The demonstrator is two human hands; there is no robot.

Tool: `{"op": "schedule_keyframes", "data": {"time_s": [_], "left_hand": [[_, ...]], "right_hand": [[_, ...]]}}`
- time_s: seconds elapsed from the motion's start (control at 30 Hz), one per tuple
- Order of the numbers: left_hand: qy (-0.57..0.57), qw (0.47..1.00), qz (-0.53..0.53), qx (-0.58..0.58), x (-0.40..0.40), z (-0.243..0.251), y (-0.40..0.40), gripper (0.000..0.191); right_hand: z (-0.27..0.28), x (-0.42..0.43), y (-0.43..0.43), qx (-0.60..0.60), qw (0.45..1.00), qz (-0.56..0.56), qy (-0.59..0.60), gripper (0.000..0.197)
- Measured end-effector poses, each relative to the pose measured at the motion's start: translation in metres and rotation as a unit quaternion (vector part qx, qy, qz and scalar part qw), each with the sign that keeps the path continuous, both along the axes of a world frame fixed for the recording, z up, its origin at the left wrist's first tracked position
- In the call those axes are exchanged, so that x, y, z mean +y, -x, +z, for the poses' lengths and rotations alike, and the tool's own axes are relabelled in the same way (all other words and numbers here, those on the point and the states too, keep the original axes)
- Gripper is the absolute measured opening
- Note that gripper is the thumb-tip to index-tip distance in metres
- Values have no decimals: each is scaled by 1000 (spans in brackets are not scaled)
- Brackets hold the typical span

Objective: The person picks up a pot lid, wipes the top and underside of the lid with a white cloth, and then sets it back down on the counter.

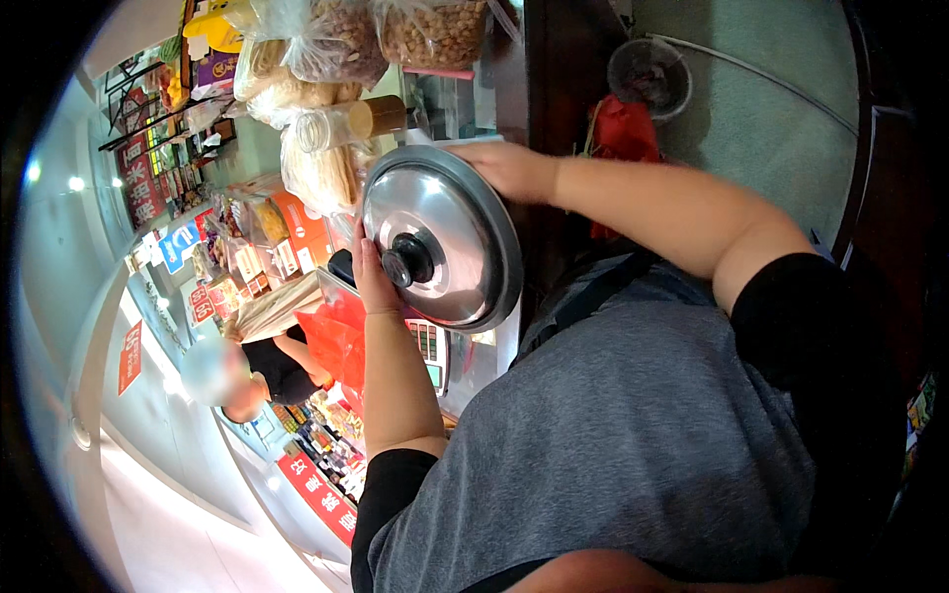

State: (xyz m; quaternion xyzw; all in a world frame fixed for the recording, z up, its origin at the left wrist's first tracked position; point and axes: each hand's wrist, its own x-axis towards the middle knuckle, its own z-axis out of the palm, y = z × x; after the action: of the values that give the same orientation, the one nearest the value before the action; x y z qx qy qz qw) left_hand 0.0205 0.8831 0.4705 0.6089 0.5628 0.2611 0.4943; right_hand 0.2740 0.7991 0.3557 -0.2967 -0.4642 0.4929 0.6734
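Observation:
A round, domed, shiny metal lid with a black knob point(452, 259) is held tilted above the counter. It sits within a wider grey metal rim; what lies beneath is hidden. My left hand point(376, 274) presses flat on the near-left side of the rim, fingers extended, beside the knob. At the far right edge, my right hand point(508, 172) grips the rim, its fingers partly hidden behind it. Partly covered by the lid is a scale with a keypad point(426, 341). A clear jar with a brown lid point(377, 117) lies across the view just beyond the rim.
Clear bags of nuts point(434, 33) and pale dried food point(319, 167) crowd the far side. Left of my left arm is a red plastic bag point(337, 333); a person in black point(278, 370) stands across the counter. A waste bin point(650, 80) and red bag point(623, 130) are at upper right.

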Motion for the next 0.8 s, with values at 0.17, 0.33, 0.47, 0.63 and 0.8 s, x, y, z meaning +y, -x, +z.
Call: {"op": "schedule_keyframes", "data": {"time_s": [0.17, 0.33, 0.47, 0.63, 0.8], "left_hand": [[14, 998, -60, -6, -3, 8, -13, 60], [12, 997, -56, -49, 1, 6, -13, 56], [-16, 999, -47, -18, 2, 2, -2, 55], [-18, 999, -28, 13, -4, 9, -15, 50], [-45, 999, -8, -8, -3, 11, -18, 42]], "right_hand": [[-12, 76, -4, -79, 985, 138, 59, 37], [0, 81, -8, -81, 953, 223, 189, 44], [-4, 38, -20, -95, 977, 126, 142, 39], [-9, -53, -6, -59, 986, -8, 156, 37], [-22, -76, -12, -72, 979, -20, 187, 36]]}}
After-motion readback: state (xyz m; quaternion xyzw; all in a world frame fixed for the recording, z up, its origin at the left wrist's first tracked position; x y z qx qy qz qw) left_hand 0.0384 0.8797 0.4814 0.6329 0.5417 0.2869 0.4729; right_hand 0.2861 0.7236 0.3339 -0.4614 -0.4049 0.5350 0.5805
